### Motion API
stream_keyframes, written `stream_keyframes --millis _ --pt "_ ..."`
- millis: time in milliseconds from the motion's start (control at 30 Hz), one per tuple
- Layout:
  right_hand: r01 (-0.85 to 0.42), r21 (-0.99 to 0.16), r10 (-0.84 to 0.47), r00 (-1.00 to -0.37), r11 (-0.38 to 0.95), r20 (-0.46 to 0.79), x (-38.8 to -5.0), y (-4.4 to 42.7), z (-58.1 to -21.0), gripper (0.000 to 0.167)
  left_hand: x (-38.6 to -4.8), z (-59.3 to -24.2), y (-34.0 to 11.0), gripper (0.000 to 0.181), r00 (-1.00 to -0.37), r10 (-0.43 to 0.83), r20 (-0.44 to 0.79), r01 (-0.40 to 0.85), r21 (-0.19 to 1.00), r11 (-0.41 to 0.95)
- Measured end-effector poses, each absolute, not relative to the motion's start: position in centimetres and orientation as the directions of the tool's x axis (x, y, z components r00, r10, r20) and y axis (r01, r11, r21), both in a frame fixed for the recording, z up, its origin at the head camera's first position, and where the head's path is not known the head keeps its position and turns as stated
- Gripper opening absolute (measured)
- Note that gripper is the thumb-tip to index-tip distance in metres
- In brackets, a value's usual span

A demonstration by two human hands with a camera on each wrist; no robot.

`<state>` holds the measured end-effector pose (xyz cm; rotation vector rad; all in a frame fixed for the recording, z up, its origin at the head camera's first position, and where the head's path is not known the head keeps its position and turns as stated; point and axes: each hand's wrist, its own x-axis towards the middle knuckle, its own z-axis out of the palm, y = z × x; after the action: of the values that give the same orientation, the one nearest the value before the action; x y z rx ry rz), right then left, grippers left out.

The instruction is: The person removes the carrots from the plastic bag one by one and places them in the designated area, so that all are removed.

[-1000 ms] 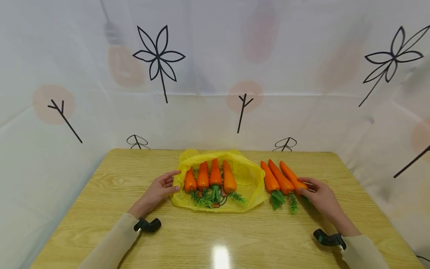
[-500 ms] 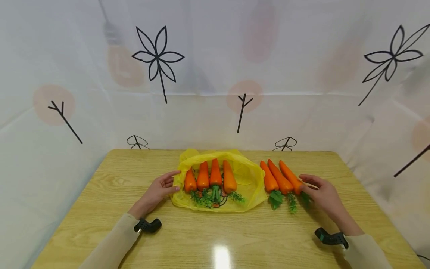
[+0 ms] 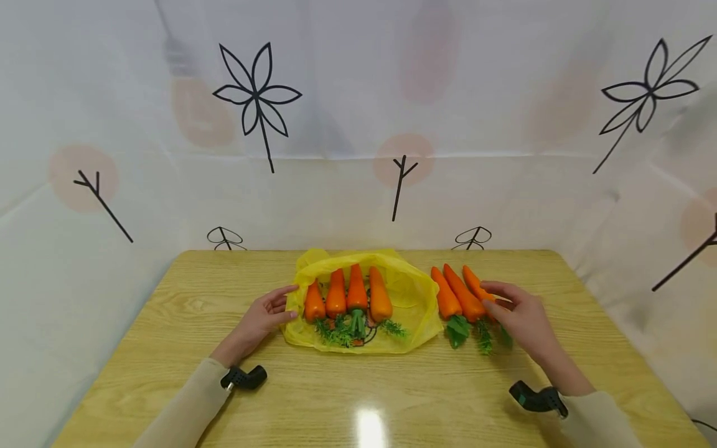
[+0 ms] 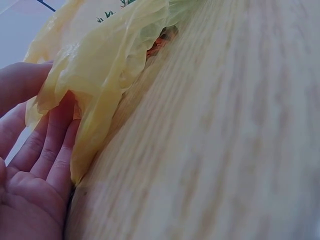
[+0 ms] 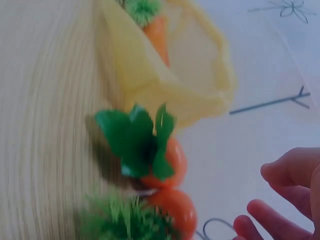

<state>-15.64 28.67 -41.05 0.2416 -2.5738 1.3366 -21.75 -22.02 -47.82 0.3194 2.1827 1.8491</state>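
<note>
A yellow plastic bag (image 3: 414,330) lies with its mouth toward me, several orange carrots (image 3: 381,298) with green tops in it. At its left edge is my left hand (image 3: 263,317); the fingers look fairly straight against the film, with the thumb apart from them. Their tips are partly hidden by the bag in the left wrist view. Right of the bag, three more carrots (image 3: 465,295) lie side by side. My right hand (image 3: 521,317) hovers over the rightmost one, partly covering it. Its fingers (image 5: 277,172) are spread and hold nothing in the right wrist view.
The wooden table (image 3: 313,398) runs in front of the bag to both sides. Behind it hangs a pale cloth (image 3: 336,205) with plant drawings. A dark wrist camera (image 3: 243,378) sits on the left wrist and another camera (image 3: 538,398) on the right.
My right hand was beside the rightmost carrot's thick end; it has drifted left and slightly up, over that carrot. The left hand, bag and carrots keep their places. The head view shifts slightly.
</note>
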Motion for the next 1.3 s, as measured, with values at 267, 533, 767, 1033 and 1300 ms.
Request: stream_keyframes --millis 267,533,767,1033,1300 --pt "-0.297 -0.755 -0.075 -0.947 0.584 0.314 -15.5 25.7 -40.7 0.032 -22.0 -48.1 -22.1 0.066 -0.936 0.348 -0.052 0.008 0.986 0.169" --pt "-0.373 -0.749 -0.13 -0.922 0.548 0.364 -15.7 23.0 -40.5 0.032 -22.0 -47.7 -21.8 0.066 -0.937 0.345 -0.058 0.003 0.985 0.173" --pt "-0.434 -0.73 -0.176 -0.897 0.528 0.406 -16.2 21.5 -40.9 0.033 -21.9 -47.5 -21.7 0.067 -0.937 0.345 -0.053 0.009 0.985 0.174" --pt "-0.465 -0.714 -0.194 -0.881 0.524 0.431 -16.7 19.5 -40.7 0.031 -21.7 -47.4 -22.0 0.066 -0.94 0.335 -0.059 -0.003 0.986 0.166" --pt "-0.47 -0.733 -0.24 -0.882 0.491 0.405 -17.4 17.7 -40.6 0.031 -21.6 -47.6 -22.0 0.066 -0.936 0.348 -0.048 0.01 0.987 0.161"
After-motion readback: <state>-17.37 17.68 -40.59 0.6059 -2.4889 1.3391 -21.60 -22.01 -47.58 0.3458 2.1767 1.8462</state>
